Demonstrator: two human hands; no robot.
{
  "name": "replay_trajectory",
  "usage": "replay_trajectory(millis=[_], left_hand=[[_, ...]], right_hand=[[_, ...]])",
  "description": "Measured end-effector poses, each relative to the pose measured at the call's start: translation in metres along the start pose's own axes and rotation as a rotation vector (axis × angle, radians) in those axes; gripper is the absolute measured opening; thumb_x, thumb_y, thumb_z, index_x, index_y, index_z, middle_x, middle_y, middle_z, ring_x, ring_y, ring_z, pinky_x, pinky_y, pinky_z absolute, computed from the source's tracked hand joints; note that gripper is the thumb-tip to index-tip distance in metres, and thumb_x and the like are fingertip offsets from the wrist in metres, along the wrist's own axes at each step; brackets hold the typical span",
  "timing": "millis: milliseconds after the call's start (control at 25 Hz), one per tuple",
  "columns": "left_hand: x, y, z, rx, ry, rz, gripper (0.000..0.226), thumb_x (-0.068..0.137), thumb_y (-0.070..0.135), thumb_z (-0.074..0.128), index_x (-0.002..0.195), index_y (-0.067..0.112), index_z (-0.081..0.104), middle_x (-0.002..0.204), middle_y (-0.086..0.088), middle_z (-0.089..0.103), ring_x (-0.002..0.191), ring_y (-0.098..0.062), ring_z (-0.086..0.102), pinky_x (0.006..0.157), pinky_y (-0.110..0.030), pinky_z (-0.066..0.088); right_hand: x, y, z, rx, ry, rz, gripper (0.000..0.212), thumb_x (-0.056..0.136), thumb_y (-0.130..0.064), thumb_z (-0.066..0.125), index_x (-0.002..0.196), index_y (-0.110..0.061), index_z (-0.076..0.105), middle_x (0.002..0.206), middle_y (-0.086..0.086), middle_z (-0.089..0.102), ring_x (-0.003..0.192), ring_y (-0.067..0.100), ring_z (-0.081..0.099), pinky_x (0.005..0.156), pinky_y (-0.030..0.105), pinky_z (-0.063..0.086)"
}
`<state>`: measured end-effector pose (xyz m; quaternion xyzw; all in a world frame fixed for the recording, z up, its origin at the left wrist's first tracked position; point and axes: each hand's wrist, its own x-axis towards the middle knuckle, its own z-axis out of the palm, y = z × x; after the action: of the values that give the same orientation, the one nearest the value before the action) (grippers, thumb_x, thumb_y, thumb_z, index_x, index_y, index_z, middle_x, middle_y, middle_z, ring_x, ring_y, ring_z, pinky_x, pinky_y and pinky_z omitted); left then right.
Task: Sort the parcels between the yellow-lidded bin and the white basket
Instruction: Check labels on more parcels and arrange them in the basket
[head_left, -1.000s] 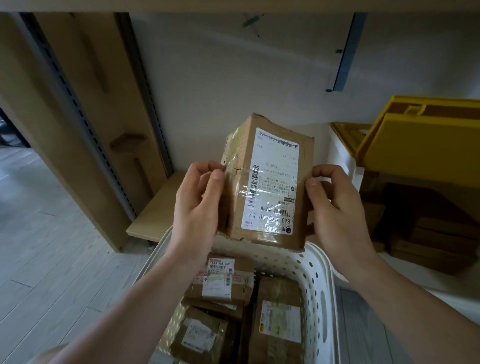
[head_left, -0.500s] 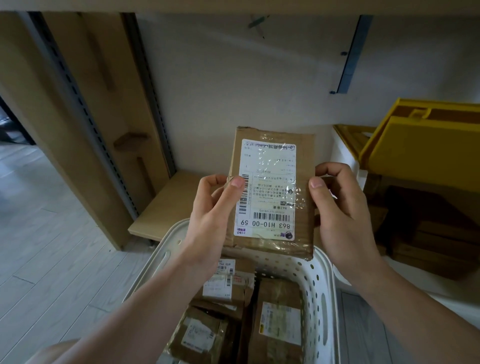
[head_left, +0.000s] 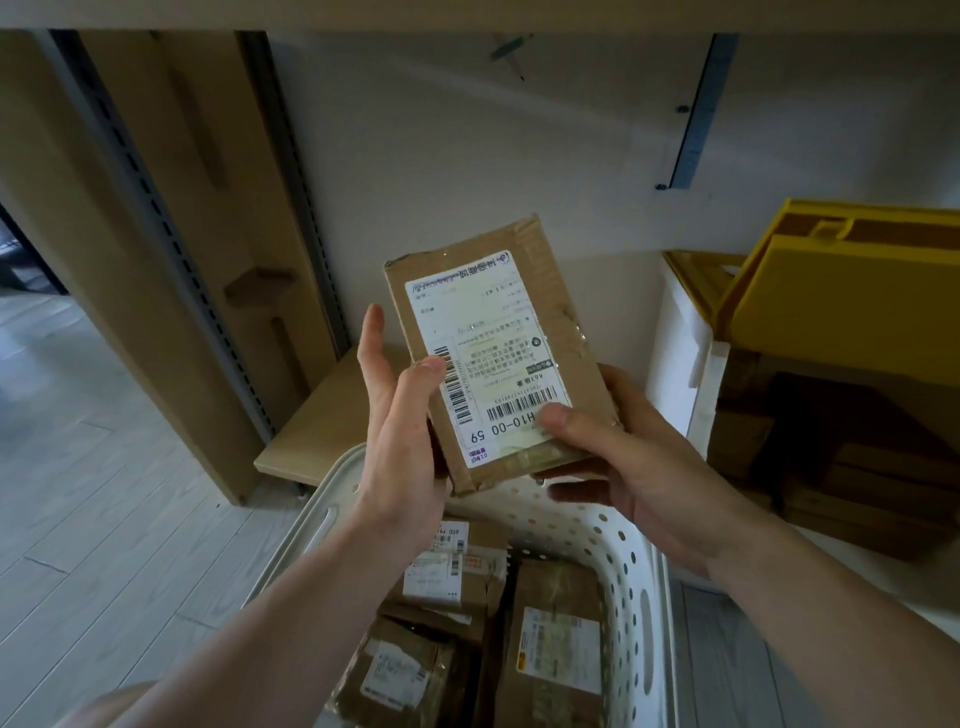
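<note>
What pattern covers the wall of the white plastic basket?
Rows of small round holes in the white plastic basket, clearest in the head view.

Label-up brown parcel (head_left: 498, 353) tilted above white basket (head_left: 631, 566), yellow-lidded bin (head_left: 691, 332) rightward
</note>
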<state>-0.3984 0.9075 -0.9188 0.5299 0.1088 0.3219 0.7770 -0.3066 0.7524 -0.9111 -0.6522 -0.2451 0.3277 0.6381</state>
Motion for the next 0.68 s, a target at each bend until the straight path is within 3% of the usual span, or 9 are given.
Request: replay_trajectory(millis=[120, 280, 360, 440, 520, 680], left_hand=[[0.004, 0.005, -0.002, 0.007, -0.019, 0.033, 0.071, 0.09, 0.022, 0.053, 0.153, 0.037, 0.026, 0.121, 0.009, 0.073, 0.116, -0.021, 0.07, 0.095, -0.056, 0.057], [0.009, 0.016, -0.01, -0.04, 0.037, -0.012, 0.052, 0.086, 0.029, 0.061, 0.134, 0.026, 0.041, 0.119, -0.002, 0.071, 0.118, -0.032, 0.068, 0.096, -0.058, 0.056], [0.012, 0.018, -0.017, -0.081, 0.08, -0.065, 0.073, 0.077, 0.039, 0.071, 0.14, 0.016, 0.041, 0.13, -0.019, 0.064, 0.124, -0.042, 0.062, 0.102, -0.06, 0.048], [0.012, 0.019, -0.021, -0.115, 0.112, -0.084, 0.093, 0.069, 0.047, 0.073, 0.147, 0.009, 0.037, 0.137, -0.028, 0.057, 0.124, -0.043, 0.061, 0.096, -0.058, 0.048], [0.011, 0.02, -0.021, -0.149, 0.145, -0.094, 0.095, 0.067, 0.048, 0.072, 0.147, 0.008, 0.038, 0.136, -0.027, 0.058, 0.122, -0.043, 0.062, 0.097, -0.059, 0.05], [0.007, 0.019, -0.017, -0.206, 0.153, -0.125, 0.082, 0.074, 0.047, 0.069, 0.143, 0.009, 0.046, 0.118, -0.019, 0.065, 0.089, -0.028, 0.068, 0.076, -0.046, 0.06]], right_hand=[[0.003, 0.0, -0.003, 0.062, 0.074, -0.057, 0.094, 0.056, -0.048, 0.094, 0.135, -0.033, 0.048, 0.117, 0.004, 0.074, 0.102, 0.025, 0.074, 0.089, 0.043, 0.058], [0.005, 0.0, -0.004, 0.191, 0.179, -0.123, 0.091, 0.055, -0.038, 0.096, 0.133, -0.027, 0.051, 0.115, 0.006, 0.075, 0.101, 0.025, 0.075, 0.093, 0.049, 0.057], [0.005, 0.0, -0.005, 0.278, 0.234, -0.164, 0.086, 0.053, -0.033, 0.09, 0.13, -0.019, 0.052, 0.108, 0.009, 0.077, 0.096, 0.023, 0.076, 0.086, 0.041, 0.06], [0.003, -0.001, -0.005, 0.315, 0.259, -0.204, 0.072, 0.057, -0.03, 0.083, 0.121, -0.012, 0.054, 0.105, 0.01, 0.078, 0.097, 0.024, 0.076, 0.082, 0.035, 0.062], [0.002, -0.002, -0.003, 0.248, 0.262, -0.224, 0.058, 0.066, -0.03, 0.081, 0.115, -0.009, 0.059, 0.108, 0.007, 0.078, 0.104, 0.025, 0.074, 0.088, 0.04, 0.06], [0.003, 0.002, 0.004, 0.096, 0.165, -0.21, 0.064, 0.07, -0.036, 0.087, 0.123, -0.034, 0.05, 0.116, -0.006, 0.075, 0.108, 0.021, 0.073, 0.089, 0.053, 0.059]])
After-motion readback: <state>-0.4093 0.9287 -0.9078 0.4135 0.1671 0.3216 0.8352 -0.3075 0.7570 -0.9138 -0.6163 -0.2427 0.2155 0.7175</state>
